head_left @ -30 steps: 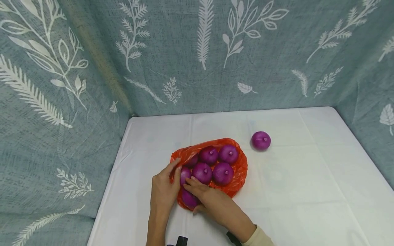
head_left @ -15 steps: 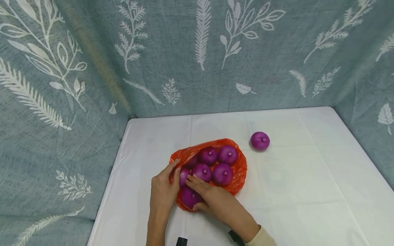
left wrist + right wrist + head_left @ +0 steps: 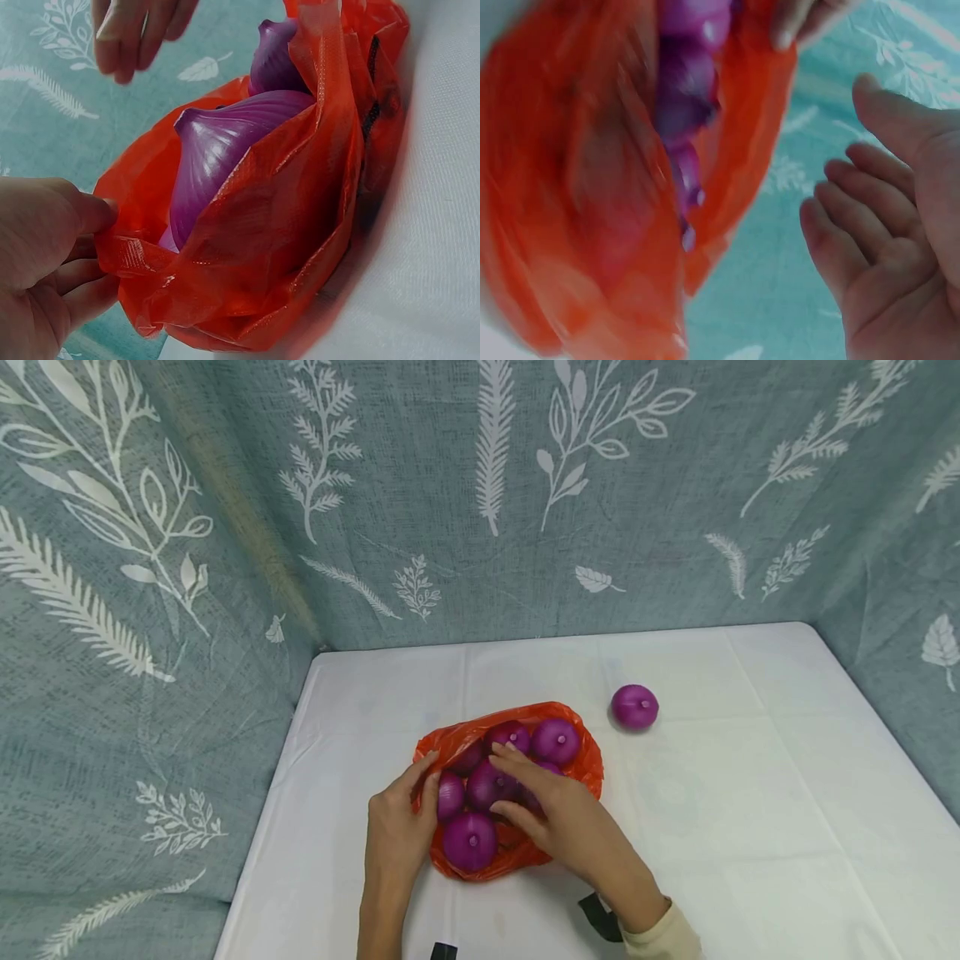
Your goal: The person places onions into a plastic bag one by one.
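Note:
A red plastic bag (image 3: pixel 444 742) lies with its mouth gaping on the white table, and several purple onions (image 3: pixel 470 842) are inside it. My left hand (image 3: pixel 396 818) pinches the bag's left rim between thumb and fingers; the left wrist view shows this hand (image 3: pixel 37 262) at the edge of the bag (image 3: pixel 300 225), with an onion (image 3: pixel 225 154) poking out. Above the onions is my right hand (image 3: pixel 562 810), hiding some of them. The right wrist view shows this hand (image 3: pixel 900 225) with fingers loosely extended, holding nothing, apart from the bag (image 3: pixel 562 187).
One more purple onion (image 3: pixel 635 707) sits alone on the table, behind and to the right of the bag. A grey-green curtain (image 3: pixel 450 510) with white leaf prints hangs behind the table (image 3: pixel 750 793) and along its sides.
My right hand has lifted off the front-left onion, which is now uncovered, and has moved right and back over the other onions. The left hand stays at the bag's rim.

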`<state>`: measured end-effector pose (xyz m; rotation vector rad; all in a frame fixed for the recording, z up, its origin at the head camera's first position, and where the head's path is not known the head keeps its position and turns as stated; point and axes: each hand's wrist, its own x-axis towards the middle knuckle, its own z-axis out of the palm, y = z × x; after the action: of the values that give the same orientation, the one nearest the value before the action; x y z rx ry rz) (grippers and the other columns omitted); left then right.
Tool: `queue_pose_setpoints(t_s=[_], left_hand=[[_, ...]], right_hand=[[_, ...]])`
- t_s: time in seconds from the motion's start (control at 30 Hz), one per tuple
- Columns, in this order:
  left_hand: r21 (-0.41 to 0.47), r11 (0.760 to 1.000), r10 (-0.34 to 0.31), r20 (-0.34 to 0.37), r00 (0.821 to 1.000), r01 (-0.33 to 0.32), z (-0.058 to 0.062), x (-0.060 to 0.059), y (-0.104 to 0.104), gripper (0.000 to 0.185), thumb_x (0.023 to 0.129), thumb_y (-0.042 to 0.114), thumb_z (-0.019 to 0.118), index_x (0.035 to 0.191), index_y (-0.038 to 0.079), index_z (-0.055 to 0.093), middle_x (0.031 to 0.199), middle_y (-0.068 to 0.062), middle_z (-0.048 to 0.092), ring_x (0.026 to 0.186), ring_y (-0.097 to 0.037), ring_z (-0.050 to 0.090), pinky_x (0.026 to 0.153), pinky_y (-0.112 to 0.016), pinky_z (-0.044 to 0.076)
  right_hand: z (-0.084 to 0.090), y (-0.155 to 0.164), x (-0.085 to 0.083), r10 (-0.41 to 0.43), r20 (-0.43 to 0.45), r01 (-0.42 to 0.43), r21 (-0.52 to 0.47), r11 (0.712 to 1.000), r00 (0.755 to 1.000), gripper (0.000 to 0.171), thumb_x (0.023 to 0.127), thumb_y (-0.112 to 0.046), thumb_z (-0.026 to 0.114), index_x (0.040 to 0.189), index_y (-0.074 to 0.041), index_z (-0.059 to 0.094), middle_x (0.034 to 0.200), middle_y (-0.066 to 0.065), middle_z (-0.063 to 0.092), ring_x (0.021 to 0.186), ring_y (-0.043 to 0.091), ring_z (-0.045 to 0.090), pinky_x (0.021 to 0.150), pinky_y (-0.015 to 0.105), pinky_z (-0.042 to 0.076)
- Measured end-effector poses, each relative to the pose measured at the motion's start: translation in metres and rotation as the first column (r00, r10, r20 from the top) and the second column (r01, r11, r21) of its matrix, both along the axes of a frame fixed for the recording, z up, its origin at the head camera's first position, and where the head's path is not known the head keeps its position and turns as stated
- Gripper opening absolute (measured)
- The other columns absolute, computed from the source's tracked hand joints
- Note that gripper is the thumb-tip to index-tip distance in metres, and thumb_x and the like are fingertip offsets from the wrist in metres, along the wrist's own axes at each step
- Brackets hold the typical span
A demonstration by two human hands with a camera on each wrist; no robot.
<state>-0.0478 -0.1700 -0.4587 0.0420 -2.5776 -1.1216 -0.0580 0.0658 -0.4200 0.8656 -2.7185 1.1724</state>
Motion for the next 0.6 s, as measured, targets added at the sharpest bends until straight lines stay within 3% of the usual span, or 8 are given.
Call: queue_pose_setpoints(t_s=[0.13, 0.3, 0.6], left_hand=[[0.005, 1.0, 0.001, -0.005, 1.0, -0.001, 0.001, 0.0, -0.001, 0.037, 0.098, 0.012, 0.077, 0.135, 0.009, 0.073, 0.127, -0.018, 0.074, 0.117, -0.032, 0.073, 0.096, -0.048, 0.06], [0.008, 1.0, -0.002, 0.004, 1.0, 0.002, 0.001, 0.0, -0.002, 0.036, 0.098, 0.012, 0.077, 0.134, 0.009, 0.074, 0.127, -0.018, 0.074, 0.118, -0.032, 0.073, 0.097, -0.048, 0.06], [0.022, 1.0, -0.008, -0.001, 1.0, 0.008, 0.0, 0.0, -0.003, 0.036, 0.098, 0.012, 0.077, 0.134, 0.009, 0.074, 0.127, -0.017, 0.075, 0.118, -0.031, 0.073, 0.097, -0.047, 0.06]], right_hand=[[0.01, 0.013, -0.01, -0.107, -0.051, 0.105, -0.043, 0.994, 0.993, 0.065, 0.097, -0.03, 0.08, 0.156, -0.021, 0.055, 0.16, -0.004, 0.052, 0.143, 0.018, 0.055, 0.109, 0.04, 0.052], [0.02, 0.034, -0.024, -0.266, -0.085, 0.26, -0.079, 0.962, 0.96, 0.069, 0.096, -0.026, 0.081, 0.157, -0.015, 0.051, 0.162, 0.002, 0.049, 0.145, 0.029, 0.052, 0.114, 0.049, 0.048], [0.024, 0.072, -0.051, -0.566, -0.117, 0.55, -0.142, 0.823, 0.816, 0.074, 0.096, -0.027, 0.082, 0.158, -0.006, 0.048, 0.161, 0.016, 0.049, 0.144, 0.041, 0.05, 0.11, 0.059, 0.048]])
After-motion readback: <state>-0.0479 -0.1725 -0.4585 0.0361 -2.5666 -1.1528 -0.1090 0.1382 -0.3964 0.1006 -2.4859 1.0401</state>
